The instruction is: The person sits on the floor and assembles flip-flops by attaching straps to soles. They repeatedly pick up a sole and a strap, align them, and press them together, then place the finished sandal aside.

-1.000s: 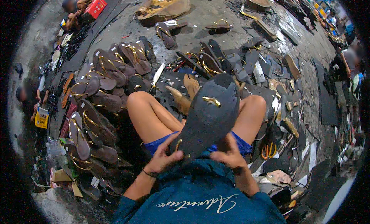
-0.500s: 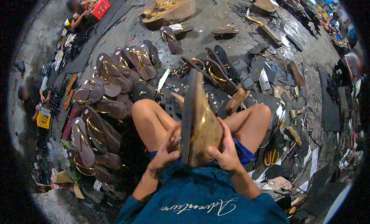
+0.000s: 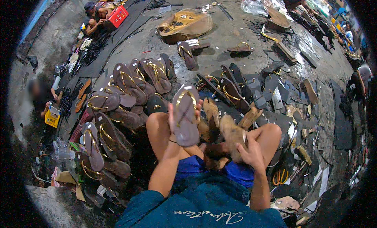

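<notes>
My left hand (image 3: 172, 120) is wrapped round a brown flip-flop (image 3: 186, 128) with shiny gold straps. The flip-flop stands tilted up with its footbed towards me; fingers show at both its edges. To the right, over my lap, my right hand (image 3: 252, 154) is closed on a tan wooden shoe last (image 3: 232, 131), slightly blurred. The last and the flip-flop are apart. Between and beyond my hands, another wooden last (image 3: 211, 112) stands near my feet, and a further wooden form (image 3: 250, 118) lies by my right knee.
Many finished-looking flip-flops (image 3: 127, 84) are heaped on the left. Loose dark soles (image 3: 271, 86) and scraps spread on the right, near a brush (image 3: 303, 155). A thick wooden block (image 3: 188, 25) sits farther ahead. Another person (image 3: 94, 18) crouches by a red crate (image 3: 118, 16).
The flip-flop and the wooden last, held together between both hands before, are now separated. My left hand has raised the flip-flop to the left; my right hand has moved right with the last.
</notes>
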{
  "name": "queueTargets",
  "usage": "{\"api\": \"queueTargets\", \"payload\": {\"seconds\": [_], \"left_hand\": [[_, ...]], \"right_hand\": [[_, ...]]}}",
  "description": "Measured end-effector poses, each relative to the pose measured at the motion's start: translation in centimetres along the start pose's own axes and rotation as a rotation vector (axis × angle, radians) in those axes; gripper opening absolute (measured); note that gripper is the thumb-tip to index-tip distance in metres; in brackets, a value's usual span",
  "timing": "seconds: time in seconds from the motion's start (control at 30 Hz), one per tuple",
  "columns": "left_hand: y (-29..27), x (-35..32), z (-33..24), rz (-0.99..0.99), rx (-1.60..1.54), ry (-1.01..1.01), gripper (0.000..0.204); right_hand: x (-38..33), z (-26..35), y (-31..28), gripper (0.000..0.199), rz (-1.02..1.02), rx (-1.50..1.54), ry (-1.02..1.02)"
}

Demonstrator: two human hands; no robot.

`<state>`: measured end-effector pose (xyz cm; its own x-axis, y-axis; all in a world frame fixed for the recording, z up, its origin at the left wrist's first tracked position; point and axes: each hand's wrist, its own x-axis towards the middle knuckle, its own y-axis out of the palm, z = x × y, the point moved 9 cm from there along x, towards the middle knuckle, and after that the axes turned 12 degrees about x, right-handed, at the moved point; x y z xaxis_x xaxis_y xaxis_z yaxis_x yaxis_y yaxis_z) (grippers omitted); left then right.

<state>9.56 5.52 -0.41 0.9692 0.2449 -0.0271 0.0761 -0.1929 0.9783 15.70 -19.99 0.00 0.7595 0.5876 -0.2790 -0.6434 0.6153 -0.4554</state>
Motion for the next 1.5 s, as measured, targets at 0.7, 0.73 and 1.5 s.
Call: {"api": "queueTargets", "payload": {"seconds": [0.7,0.73,1.5], "left_hand": [[-4.4,8.5,-14.3,-0.771,1.188,0.379,0.057],[-6.1,8.2,-14.3,-0.830,1.269,0.412,0.062],[12.6,-15.2,2.4,0.241,1.927,0.099,0.038]], "right_hand": [[20.2,-6.2,-1.7,0.027,-0.362,-0.331,-0.245],[19.1,-4.0,-2.3,0.025,-0.434,-0.306,-0.323],[-7.0,13.0,5.4,0.060,0.586,0.397,-0.724]]}}
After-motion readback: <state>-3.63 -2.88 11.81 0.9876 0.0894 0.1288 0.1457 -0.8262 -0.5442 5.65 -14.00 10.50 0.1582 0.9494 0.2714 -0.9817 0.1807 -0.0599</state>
